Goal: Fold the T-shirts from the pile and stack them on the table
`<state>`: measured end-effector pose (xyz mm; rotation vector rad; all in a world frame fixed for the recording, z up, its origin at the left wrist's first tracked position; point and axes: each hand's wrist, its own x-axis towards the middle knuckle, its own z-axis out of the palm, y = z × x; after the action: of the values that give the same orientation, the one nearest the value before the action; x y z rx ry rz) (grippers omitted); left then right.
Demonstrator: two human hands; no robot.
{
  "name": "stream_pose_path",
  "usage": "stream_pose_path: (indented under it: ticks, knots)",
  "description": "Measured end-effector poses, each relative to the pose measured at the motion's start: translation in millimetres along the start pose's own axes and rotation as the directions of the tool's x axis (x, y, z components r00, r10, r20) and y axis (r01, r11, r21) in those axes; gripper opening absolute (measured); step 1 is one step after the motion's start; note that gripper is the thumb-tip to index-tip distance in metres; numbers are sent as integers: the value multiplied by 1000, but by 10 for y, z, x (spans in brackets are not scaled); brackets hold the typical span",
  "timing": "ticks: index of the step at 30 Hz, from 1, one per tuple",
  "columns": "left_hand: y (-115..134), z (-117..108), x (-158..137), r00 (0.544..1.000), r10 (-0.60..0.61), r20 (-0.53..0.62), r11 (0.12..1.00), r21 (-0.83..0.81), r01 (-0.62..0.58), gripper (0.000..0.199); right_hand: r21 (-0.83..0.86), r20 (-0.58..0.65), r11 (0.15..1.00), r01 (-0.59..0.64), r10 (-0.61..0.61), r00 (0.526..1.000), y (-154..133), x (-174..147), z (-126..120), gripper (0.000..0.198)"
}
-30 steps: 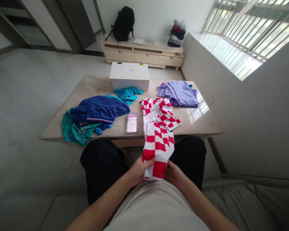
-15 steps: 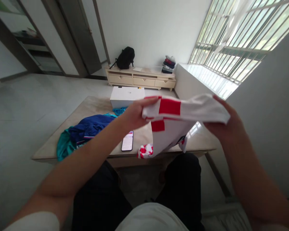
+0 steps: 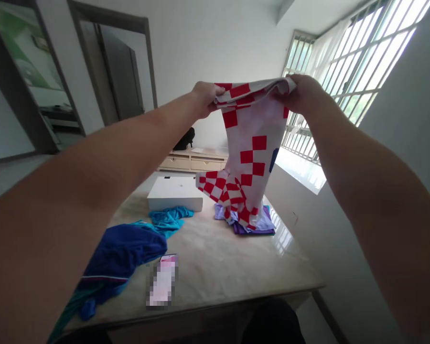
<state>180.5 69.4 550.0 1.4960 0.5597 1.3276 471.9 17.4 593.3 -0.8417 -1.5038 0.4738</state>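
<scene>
A red and white checkered jersey (image 3: 252,138) hangs in the air between my two hands. My left hand (image 3: 206,99) is closed on its upper left edge, thumb on top. At the upper right corner, my right hand (image 3: 301,93) grips the cloth, its fingers partly hidden behind the fabric. The jersey's lower end dangles bunched in front of a small stack of purple clothes (image 3: 268,222) on the table; whether it touches the stack I cannot tell.
On the marble-look table (image 3: 208,267) lie a dark blue garment (image 3: 129,248), a bright blue garment (image 3: 170,217), a blurred-out phone (image 3: 164,282) and a white box (image 3: 172,191). Behind stands a low cabinet (image 3: 179,164) with a black backpack (image 3: 186,140). A barred window (image 3: 365,62) is at right.
Both hands have risen and reached forward with the jersey, which now hangs down at fuller length. My view has tilted up, and the purple stack has come into sight.
</scene>
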Motion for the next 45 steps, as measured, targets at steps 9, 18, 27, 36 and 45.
stream_pose_path:
  ticks: [9,18,27,36,45]
  knots:
    - [-329,-10,-1213,974,-50,221,995,-70,67,11,253,123,920,-300,277,953,186,-1742,-176,17]
    - [-2252,98,-4451,600,-723,343,592,-141,794,51,351,-215,408,-843,911,352,1184,-5590,226,44]
    - [-2864,260,-5735,415,-872,259,326,-323,888,57,302,-288,314,-900,930,228,1200,-6717,452,90]
    - [-2608,45,-5042,524,-847,86,466,-352,812,84,356,-139,311,-881,950,279,1091,-6089,295,39]
    - [-3530,31,-2834,860,-510,2,854,122,506,58,303,-190,533,-790,846,498,2432,-4204,381,33]
